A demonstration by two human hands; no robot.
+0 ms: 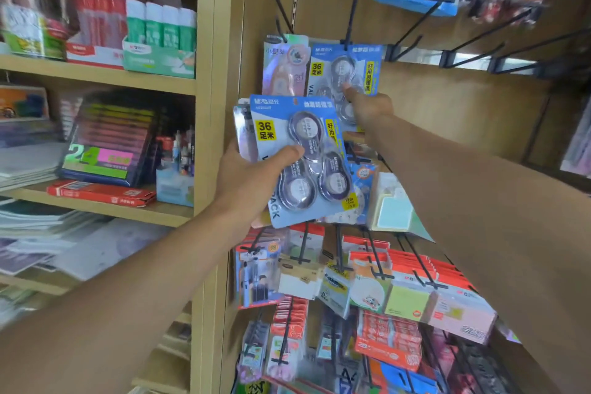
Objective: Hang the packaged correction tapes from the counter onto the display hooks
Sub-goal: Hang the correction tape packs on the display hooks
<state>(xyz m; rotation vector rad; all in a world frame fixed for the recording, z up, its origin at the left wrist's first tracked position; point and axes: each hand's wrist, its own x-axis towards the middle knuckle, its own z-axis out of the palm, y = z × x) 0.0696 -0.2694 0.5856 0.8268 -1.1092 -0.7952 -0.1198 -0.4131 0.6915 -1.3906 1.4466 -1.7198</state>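
The left hand [252,176] grips a small stack of carded packs, its thumb pressed across the front blue correction tape pack [300,160], held up just before the wooden display panel [447,112]; behind it the right hand [367,109] reaches further in, fingers curled on the lower part of a matching hanging blue pack [347,70]. That pack hangs on a black display hook [351,16] beside a pink correction tape pack [284,67]; whether the hand pinches or only touches it I cannot tell.

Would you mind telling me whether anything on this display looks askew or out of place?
Little stands out. The blue correction tape pack on its hook hangs slightly tilted, with the right hand touching it. The left hand grips a stack of packs not yet hung.
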